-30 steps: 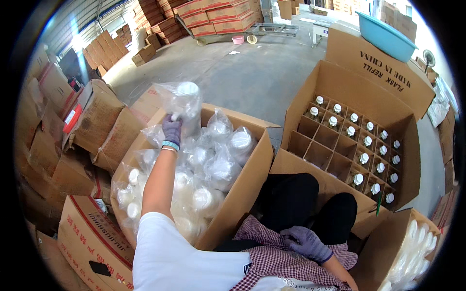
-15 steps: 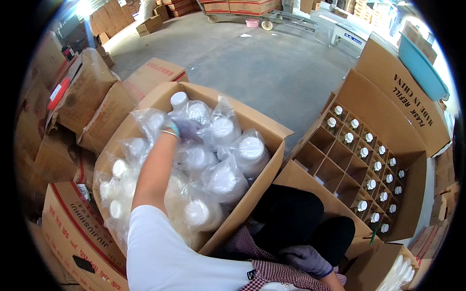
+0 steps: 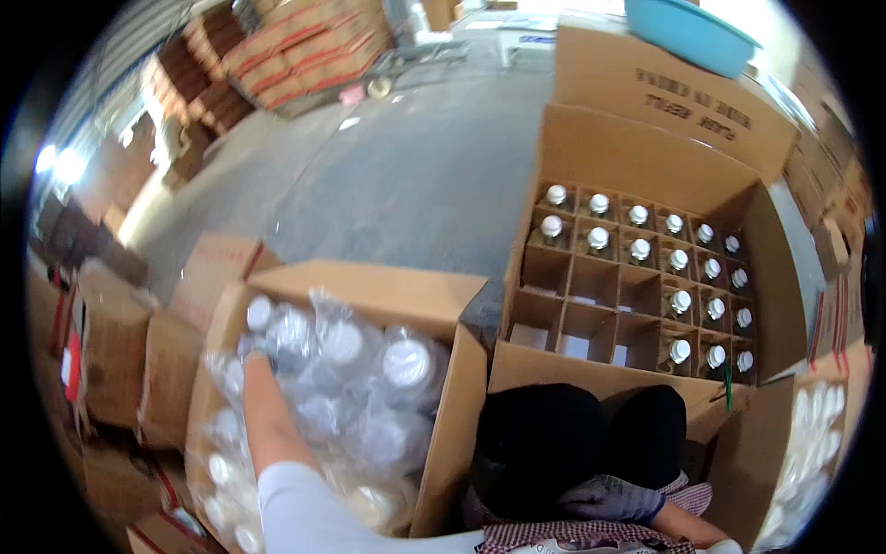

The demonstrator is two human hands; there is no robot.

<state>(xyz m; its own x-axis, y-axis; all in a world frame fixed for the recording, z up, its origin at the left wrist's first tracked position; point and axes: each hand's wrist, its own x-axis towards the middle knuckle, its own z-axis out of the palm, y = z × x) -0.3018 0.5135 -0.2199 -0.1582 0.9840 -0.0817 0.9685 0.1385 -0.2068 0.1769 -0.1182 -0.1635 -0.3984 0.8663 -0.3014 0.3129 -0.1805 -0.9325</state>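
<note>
My left hand [image 3: 253,345] is down inside an open carton [image 3: 452,369] among clear-bagged white-lidded containers [image 3: 343,343]; its fingers are hidden by plastic and blur. My right hand [image 3: 609,497] rests low at my lap beside my dark-clad knees [image 3: 535,443] and checked cloth [image 3: 591,540], its fingertips not clear. To the right stands an open divided carton [image 3: 646,148] with several white-capped bottles [image 3: 679,301] in its compartments; some compartments at its left show bare bottoms.
Cartons are stacked at left [image 3: 115,342] and right [image 3: 835,222]. A blue basin [image 3: 688,37] sits above the divided carton's flap. A carton of white items [image 3: 812,434] is at lower right. Across the grey floor [image 3: 397,185] is a trolley [image 3: 434,55] near stacked boxes [image 3: 305,55].
My left hand, earlier raised holding a bagged container above the carton, has lowered into it among the bags. The whole view has shifted with my head. My right hand stays at my lap.
</note>
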